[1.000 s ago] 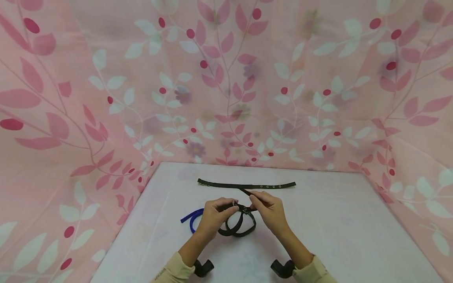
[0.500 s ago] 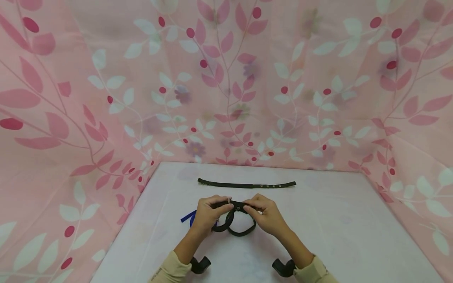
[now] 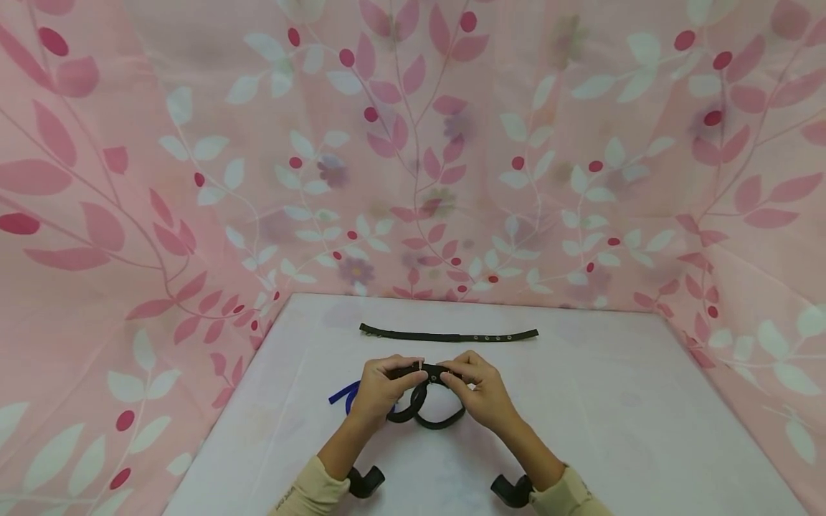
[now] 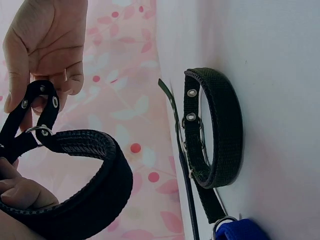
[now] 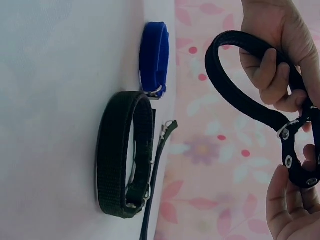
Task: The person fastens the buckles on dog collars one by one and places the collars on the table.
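Note:
Both hands hold a black collar (image 4: 119, 175) raised off the table. My left hand (image 3: 379, 393) grips its band beside the metal ring, as the left wrist view shows. My right hand (image 3: 482, 390) pinches the eyelet strap (image 5: 288, 161), which is bent back in a small loop by the ring. Behind the held collar in the head view, a second dark collar (image 5: 112, 160) stands on the table, fastened in a ring. A blue collar (image 5: 155, 55) lies left of it, partly hidden by the left hand in the head view.
An opened dark collar (image 3: 413, 335) with eyelets lies stretched out further back on the white table (image 3: 613, 401). Pink floral cloth (image 3: 413, 179) surrounds the table at the back and sides. Black camera pieces (image 3: 366, 482) sit at both wrists.
The right hand has come down from a raised strap end, which is now bent by the ring. The left hand has shifted slightly left with the collar. Over the last half second little moves.

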The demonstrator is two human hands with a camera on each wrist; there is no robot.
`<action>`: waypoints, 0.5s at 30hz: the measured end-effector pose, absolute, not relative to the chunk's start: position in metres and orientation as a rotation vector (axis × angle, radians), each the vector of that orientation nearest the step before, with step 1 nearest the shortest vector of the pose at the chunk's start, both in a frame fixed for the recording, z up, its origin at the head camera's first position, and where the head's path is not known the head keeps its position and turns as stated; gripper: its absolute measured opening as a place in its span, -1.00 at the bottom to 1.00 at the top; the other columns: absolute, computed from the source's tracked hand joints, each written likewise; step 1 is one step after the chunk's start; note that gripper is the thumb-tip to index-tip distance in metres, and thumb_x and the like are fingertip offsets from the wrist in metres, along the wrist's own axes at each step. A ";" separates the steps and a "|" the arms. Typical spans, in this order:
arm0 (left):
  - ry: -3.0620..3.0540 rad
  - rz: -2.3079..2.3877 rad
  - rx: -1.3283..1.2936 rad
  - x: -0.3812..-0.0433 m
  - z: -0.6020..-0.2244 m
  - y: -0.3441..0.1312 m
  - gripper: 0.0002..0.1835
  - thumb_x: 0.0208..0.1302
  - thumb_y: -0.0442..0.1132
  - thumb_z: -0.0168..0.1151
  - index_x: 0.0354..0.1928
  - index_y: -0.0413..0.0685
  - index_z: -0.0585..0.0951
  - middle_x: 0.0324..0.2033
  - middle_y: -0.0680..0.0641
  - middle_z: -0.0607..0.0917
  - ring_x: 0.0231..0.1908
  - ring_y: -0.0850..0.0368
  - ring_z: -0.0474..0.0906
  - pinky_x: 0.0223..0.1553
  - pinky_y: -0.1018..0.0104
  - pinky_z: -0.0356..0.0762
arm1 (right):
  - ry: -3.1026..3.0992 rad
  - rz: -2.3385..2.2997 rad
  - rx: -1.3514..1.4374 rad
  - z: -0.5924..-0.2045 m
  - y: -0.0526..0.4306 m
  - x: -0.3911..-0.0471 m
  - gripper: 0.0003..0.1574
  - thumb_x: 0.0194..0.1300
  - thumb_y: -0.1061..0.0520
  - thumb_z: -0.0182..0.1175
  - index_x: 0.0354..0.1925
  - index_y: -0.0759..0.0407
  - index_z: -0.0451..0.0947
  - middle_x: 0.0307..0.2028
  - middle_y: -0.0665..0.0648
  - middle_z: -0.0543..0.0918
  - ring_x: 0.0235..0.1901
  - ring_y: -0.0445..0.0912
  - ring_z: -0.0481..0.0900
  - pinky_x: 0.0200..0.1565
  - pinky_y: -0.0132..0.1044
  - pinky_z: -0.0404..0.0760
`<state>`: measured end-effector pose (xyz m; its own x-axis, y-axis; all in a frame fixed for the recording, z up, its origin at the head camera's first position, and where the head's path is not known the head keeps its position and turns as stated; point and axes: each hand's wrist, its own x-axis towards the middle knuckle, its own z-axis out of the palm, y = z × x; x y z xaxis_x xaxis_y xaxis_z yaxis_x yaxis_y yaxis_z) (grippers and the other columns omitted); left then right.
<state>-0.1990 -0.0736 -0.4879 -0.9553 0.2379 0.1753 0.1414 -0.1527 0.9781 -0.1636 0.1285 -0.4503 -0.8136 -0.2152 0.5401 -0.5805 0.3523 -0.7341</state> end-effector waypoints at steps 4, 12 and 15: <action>1.992 2.293 0.463 -0.199 -0.488 -0.072 -0.66 0.16 -0.31 0.44 -0.05 -0.36 0.70 -0.39 0.05 0.69 -0.53 0.29 0.42 -0.53 0.53 0.42 | -2.268 1.513 0.657 -0.454 0.126 -0.164 -0.81 0.24 0.37 0.29 -0.15 0.32 0.72 -0.29 0.21 0.64 -0.30 -0.20 0.55 -0.30 -0.43 0.59; 1.867 2.325 0.418 -0.197 -0.488 -0.067 -0.67 0.23 -0.30 0.39 -0.05 -0.42 0.67 -0.34 0.06 0.68 -0.66 0.30 0.27 -0.68 0.49 0.22 | -2.182 1.737 0.740 -0.468 0.119 -0.168 -0.82 0.41 0.37 0.10 -0.05 0.40 0.56 -0.22 0.30 0.66 -0.35 0.10 0.63 -0.29 -0.27 0.70; 1.890 2.370 0.406 -0.198 -0.488 -0.066 -0.67 0.22 -0.28 0.39 -0.06 -0.41 0.68 -0.28 0.00 0.63 -0.55 0.27 0.35 -0.65 0.49 0.31 | -2.178 1.754 0.721 -0.465 0.114 -0.166 -0.79 0.42 0.36 0.08 -0.02 0.40 0.55 -0.30 0.30 0.66 -0.42 0.10 0.59 -0.36 -0.30 0.66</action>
<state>-0.1982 -0.0656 -0.4876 -0.9615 0.2276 0.1542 0.0996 -0.2341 0.9671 -0.1661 0.1144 -0.4649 -0.8453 -0.2181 0.4877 -0.5230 0.1512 -0.8388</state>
